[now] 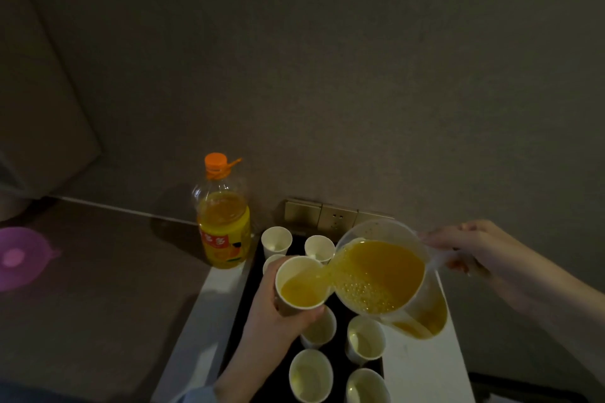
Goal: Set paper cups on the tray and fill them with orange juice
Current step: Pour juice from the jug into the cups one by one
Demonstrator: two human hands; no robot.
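My left hand [268,314] grips a white paper cup [299,285] lifted above the black tray [242,324]; the cup holds orange juice. My right hand [471,249] holds the handle of a clear plastic jug [383,275], tilted left so juice streams from its spout into that cup. Several more white paper cups stand on the tray: two at the back [276,240] [319,249] and others at the front [311,373] [365,339]. An orange juice bottle [224,216] with an orange cap stands left of the tray.
The tray sits on a narrow white table [422,366] against a grey wall with a gold socket panel [330,214]. A purple lid [19,257] lies on the dark surface at far left.
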